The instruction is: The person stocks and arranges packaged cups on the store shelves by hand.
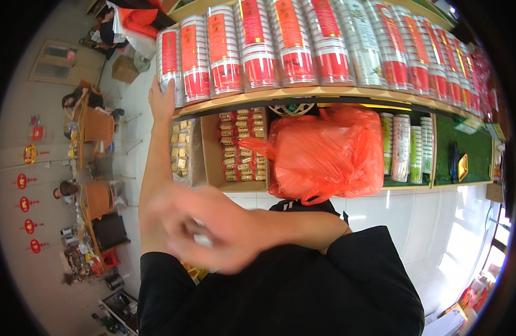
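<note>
My left hand point(161, 97) is at the shelf's left end, its thumb and fingers around the lower part of the leftmost stack of round containers point(169, 54), which has a red label. My right hand point(205, 231) is blurred and curled in front of my left forearm. A small white thing point(203, 240) shows between its fingers; what it is cannot be told. More clear-wrapped stacks with red labels point(300, 50) stand in a row along the wooden shelf point(283, 93). Below the shelf, a tied red plastic bag point(329, 151) bulges around something boxy.
Beside the bag, a cardboard box point(212, 155) holds small wrapped packets, and slim stacked tubes point(400, 147) stand on green lining. A small yellow tray point(463, 167) lies further right. Two people sit at wooden tables point(84, 138) at far left. A brown carton point(125, 69) rests on the tiled floor.
</note>
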`<state>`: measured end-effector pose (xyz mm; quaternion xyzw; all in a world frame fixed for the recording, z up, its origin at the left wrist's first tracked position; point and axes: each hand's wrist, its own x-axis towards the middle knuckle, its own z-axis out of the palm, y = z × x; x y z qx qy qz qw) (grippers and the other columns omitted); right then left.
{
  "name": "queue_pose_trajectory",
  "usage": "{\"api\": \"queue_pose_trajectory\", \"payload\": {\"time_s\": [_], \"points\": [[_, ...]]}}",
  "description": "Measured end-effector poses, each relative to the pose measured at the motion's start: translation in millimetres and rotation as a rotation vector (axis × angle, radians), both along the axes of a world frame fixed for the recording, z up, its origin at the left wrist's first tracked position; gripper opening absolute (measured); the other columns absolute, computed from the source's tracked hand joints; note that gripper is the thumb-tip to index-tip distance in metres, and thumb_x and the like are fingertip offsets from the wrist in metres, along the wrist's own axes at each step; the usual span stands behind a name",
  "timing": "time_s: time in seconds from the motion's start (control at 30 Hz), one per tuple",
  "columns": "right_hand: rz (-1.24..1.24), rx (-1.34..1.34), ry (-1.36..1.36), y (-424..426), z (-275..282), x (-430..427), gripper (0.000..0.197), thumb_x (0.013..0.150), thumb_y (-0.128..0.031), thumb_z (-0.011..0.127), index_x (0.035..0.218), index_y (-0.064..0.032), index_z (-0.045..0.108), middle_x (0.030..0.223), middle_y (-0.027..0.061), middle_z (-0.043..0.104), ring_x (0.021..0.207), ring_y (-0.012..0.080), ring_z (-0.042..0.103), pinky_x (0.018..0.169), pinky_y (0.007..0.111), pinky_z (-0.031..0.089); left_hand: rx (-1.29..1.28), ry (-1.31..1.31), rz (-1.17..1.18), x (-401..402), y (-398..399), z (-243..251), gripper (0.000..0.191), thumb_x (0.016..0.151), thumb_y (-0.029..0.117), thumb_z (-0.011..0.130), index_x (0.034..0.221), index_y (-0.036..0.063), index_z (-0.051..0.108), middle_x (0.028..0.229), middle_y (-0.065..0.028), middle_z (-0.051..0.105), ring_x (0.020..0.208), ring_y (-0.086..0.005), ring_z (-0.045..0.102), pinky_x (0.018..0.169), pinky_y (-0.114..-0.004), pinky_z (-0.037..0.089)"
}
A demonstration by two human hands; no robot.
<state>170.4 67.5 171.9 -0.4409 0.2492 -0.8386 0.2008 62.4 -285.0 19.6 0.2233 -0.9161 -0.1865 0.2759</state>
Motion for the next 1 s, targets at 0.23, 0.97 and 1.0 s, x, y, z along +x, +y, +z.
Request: {"api": "queue_pose_trajectory", "payload": {"time_s": [0.23,0.97,1.0], "points": [[-0.658,-0.518,0.214,85.0,58.4,54.1,0.015,0.076,0.003,0.050,0.089,-0.0029,0.045,0.058,0.0090,0.051,0.042,0.0168,0.045,0.039,0.028,0.034,0.127,0.085,-0.085,33.3,48.2,-4.6,0.069,0.087,0.036,0.056,0.135,-0.0065,0.032,0.130,-0.0297,0.043,0.122,-0.0405,0.041,0.104,-0.041,0.031],[-0.949,-0.323,0.530,162.6,51.7,87.3,0.032,0.078,0.005,0.053,0.106,-0.0088,0.044,0.061,0.0098,0.054,0.041,0.0181,0.046,0.040,0.031,0.039,1.162,-0.993,-0.057,460.5,378.5,-353.5,0.023,0.088,0.023,0.050,0.079,0.0026,0.056,0.071,-0.0056,0.054,0.068,-0.0170,0.052,0.066,-0.032,0.043],[-0.907,-0.403,0.454,185.2,60.4,77.1,0.033,0.078,0.005,0.053,0.107,-0.0091,0.044,0.061,0.0098,0.054,0.041,0.0181,0.046,0.040,0.031,0.040,1.135,-1.079,-0.037,495.8,372.8,-334.2,0.023,0.088,0.023,0.050,0.081,0.0027,0.056,0.073,-0.0060,0.055,0.070,-0.0172,0.052,0.067,-0.032,0.043]]}}
